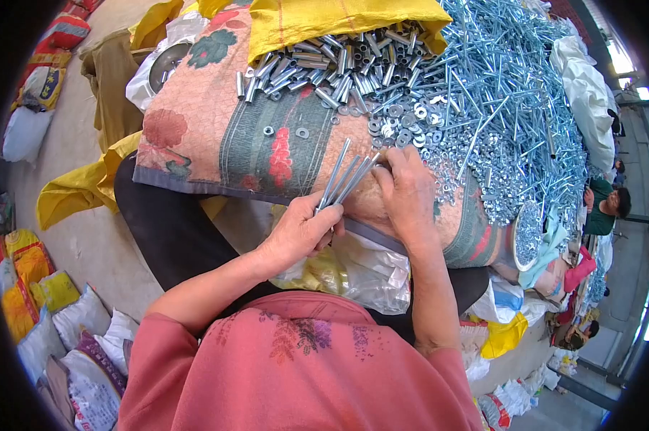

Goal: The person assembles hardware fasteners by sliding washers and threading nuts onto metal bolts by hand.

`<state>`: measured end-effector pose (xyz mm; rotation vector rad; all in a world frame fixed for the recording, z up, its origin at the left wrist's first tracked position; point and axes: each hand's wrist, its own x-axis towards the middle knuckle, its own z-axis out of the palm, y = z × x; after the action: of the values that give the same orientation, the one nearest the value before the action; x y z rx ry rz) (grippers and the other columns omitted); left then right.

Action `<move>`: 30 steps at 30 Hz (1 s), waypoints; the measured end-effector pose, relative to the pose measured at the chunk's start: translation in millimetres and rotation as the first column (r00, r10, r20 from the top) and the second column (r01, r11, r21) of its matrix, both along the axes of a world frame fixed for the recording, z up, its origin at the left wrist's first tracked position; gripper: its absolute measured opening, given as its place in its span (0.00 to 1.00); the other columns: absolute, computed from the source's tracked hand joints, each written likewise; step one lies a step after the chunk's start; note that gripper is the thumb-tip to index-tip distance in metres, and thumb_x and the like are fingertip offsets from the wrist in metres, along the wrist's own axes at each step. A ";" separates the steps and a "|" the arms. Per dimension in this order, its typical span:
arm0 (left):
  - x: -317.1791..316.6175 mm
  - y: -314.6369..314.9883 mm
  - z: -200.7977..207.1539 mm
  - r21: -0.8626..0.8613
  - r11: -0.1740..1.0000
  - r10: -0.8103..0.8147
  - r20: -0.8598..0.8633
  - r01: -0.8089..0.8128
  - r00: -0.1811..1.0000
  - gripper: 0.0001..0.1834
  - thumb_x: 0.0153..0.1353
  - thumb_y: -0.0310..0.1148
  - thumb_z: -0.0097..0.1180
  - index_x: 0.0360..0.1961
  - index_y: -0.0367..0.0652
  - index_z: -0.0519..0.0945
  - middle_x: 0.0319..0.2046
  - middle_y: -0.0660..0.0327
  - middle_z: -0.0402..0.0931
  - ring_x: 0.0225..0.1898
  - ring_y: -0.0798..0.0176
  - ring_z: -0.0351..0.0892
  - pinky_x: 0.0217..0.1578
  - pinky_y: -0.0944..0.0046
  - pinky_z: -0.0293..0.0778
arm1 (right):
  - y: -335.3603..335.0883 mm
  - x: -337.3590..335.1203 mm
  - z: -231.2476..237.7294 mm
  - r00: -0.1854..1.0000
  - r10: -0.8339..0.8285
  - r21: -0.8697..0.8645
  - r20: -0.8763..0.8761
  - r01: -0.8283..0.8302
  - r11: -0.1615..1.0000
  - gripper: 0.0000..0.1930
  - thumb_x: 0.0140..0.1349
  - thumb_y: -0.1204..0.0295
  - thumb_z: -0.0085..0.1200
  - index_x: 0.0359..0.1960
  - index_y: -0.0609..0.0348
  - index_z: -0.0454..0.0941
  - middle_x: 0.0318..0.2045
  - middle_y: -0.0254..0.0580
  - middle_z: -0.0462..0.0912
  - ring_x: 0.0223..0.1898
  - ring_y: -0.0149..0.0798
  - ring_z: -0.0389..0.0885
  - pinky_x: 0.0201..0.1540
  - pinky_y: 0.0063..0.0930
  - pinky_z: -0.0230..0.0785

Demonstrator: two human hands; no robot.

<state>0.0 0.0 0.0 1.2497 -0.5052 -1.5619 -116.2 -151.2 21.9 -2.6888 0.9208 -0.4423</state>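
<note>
On the floral quilted cover (195, 136) before us, steel sleeves (312, 65) lie at twelve o'clock and loose washers (410, 122) between one and two. In the head view, our left hand (306, 226) curls closed round fanned metal rods (352, 184) just above centre, and we judge the step is assembling them, calling next for a steady hold and fine fingertip work. Our right hand's (407, 190) fingers draw nearly together at the upper ends, hiding whether they grip anything, while the left covers the lower ends.
</note>
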 end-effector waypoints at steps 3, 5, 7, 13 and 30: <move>-1.8 2.3 8.7 -0.068 0.996 0.059 0.127 -0.051 0.990 0.13 0.62 0.35 0.42 0.43 0.39 0.69 0.23 0.63 0.72 0.14 0.77 0.61 0.12 0.75 0.57 | -1.1 1.3 -3.5 0.997 0.027 -0.010 0.069 -0.026 1.000 0.09 0.49 0.75 0.56 0.34 0.58 0.72 0.30 0.48 0.72 0.29 0.54 0.73 0.30 0.42 0.67; 2.9 3.1 8.3 -0.077 0.990 0.126 0.144 -0.116 0.982 0.12 0.63 0.36 0.42 0.36 0.38 0.72 0.22 0.65 0.71 0.14 0.78 0.61 0.12 0.75 0.56 | -0.9 3.0 -13.9 0.986 0.101 -0.084 0.134 -0.090 0.992 0.09 0.51 0.76 0.55 0.34 0.58 0.70 0.26 0.40 0.71 0.25 0.41 0.75 0.25 0.34 0.67; 4.9 5.5 2.4 -0.055 0.993 0.117 0.160 -0.109 0.980 0.12 0.63 0.36 0.43 0.34 0.38 0.73 0.21 0.65 0.71 0.14 0.78 0.60 0.12 0.76 0.56 | -2.3 -6.7 -8.0 0.959 -0.020 0.271 0.284 -0.060 0.961 0.08 0.53 0.77 0.54 0.34 0.59 0.70 0.26 0.38 0.71 0.23 0.35 0.73 0.23 0.30 0.66; -5.9 4.9 -6.5 -0.022 0.991 0.132 0.130 -0.130 0.983 0.10 0.62 0.36 0.47 0.31 0.39 0.73 0.19 0.67 0.69 0.15 0.79 0.61 0.12 0.76 0.56 | 8.0 -28.8 14.3 0.752 -0.427 0.840 0.502 -0.306 0.448 0.04 0.58 0.78 0.50 0.34 0.64 0.70 0.25 0.36 0.72 0.20 0.24 0.70 0.20 0.17 0.68; 2.2 1.5 -6.5 -0.096 0.992 -0.051 0.282 0.081 0.958 0.10 0.57 0.32 0.56 0.36 0.37 0.75 0.18 0.70 0.64 0.22 0.78 0.61 0.21 0.73 0.61 | 16.5 -56.7 2.5 0.689 -0.626 0.867 0.366 -0.497 -0.039 0.03 0.60 0.77 0.50 0.35 0.61 0.71 0.27 0.38 0.76 0.26 0.32 0.77 0.26 0.26 0.72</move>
<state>2.2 1.5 -6.5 1.3902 -0.8085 -1.3990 -172.9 -134.7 24.4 -0.7521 0.6127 -0.4803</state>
